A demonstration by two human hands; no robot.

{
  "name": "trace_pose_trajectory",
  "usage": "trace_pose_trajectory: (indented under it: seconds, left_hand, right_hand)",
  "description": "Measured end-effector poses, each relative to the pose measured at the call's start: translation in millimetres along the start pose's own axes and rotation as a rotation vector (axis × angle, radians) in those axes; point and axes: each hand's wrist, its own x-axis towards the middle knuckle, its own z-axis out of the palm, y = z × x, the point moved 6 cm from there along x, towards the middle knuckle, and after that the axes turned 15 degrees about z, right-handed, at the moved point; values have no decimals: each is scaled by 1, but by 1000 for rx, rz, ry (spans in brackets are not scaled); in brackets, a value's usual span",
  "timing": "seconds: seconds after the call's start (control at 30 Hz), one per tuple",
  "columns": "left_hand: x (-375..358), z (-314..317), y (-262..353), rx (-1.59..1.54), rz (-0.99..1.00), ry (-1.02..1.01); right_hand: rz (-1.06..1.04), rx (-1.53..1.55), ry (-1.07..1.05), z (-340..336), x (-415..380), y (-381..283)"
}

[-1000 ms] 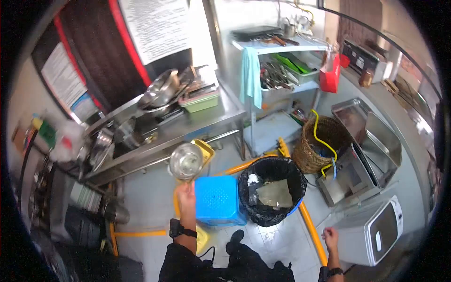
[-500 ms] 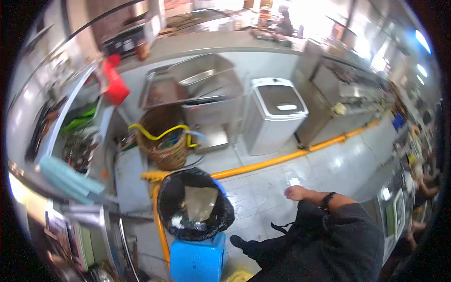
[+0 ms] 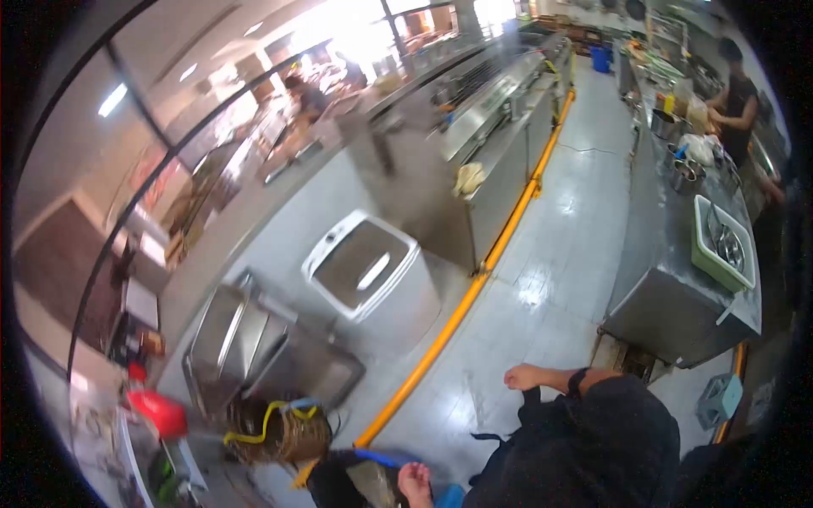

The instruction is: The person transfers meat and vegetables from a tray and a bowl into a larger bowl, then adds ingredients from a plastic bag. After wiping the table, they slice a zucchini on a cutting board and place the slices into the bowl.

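Observation:
My left hand (image 3: 415,481) is at the bottom edge, loosely curled, with nothing seen in it. It is beside the black-lined bin (image 3: 334,483), which is partly cut off by the frame. Farther right, my right hand (image 3: 525,377) hangs over the tiled floor with its fingers curled in. A dark band circles that wrist. No object shows in the right hand.
An orange pipe (image 3: 432,360) runs along the floor past a white washing machine (image 3: 360,267), a metal sink (image 3: 246,339) and a wicker basket (image 3: 296,436). On the right, a steel counter (image 3: 669,309) bears a green-white tub (image 3: 720,245). A person (image 3: 738,106) stands behind it.
The view has swung right, bringing the aisle and right counter into sight. The bin and sink have shifted down and left in the picture. My left hand has come into view.

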Motion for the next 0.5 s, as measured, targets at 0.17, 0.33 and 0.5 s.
trace_pose_trajectory:
  seconds: [0.17, 0.33, 0.5]
  left_hand:
    - [53, 203, -78, 539, -90, -417]
    - [70, 369, -92, 803, -15, -685]
    - [180, 431, -163, 1216, -164, -1076]
  right_hand:
    - [336, 197, 283, -80, -10, 154]
    - [581, 400, 486, -121, -55, 265]
    - [905, 531, 472, -141, -71, 347]
